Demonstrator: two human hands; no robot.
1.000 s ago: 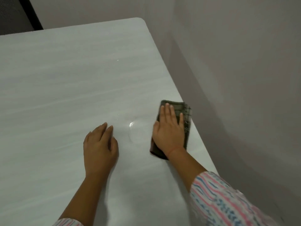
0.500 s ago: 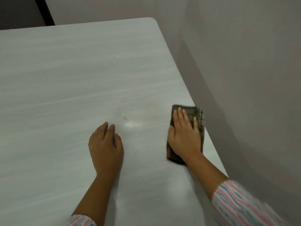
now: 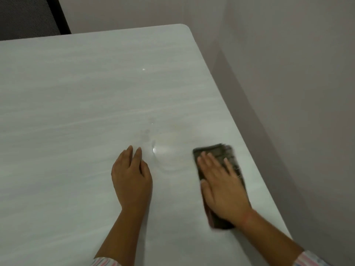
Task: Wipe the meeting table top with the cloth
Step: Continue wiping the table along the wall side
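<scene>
The pale grey wood-grain meeting table [image 3: 76,104] fills most of the view. A folded dark green checked cloth [image 3: 221,153] lies flat near the table's right edge. My right hand [image 3: 222,187] presses down on it with flat fingers, covering most of it. My left hand [image 3: 132,175] rests palm down on the bare top to the left, fingers together, holding nothing. Faint smudges and a wet arc [image 3: 153,150] show between the hands.
A plain wall [image 3: 288,93] runs close along the table's right edge, leaving a narrow gap. The rounded far right table corner [image 3: 184,27] is in view. A dark chair back [image 3: 28,16] stands beyond the far left edge.
My right hand has slid the cloth back toward me along the right edge. My left hand has stayed planted in about the same spot.
</scene>
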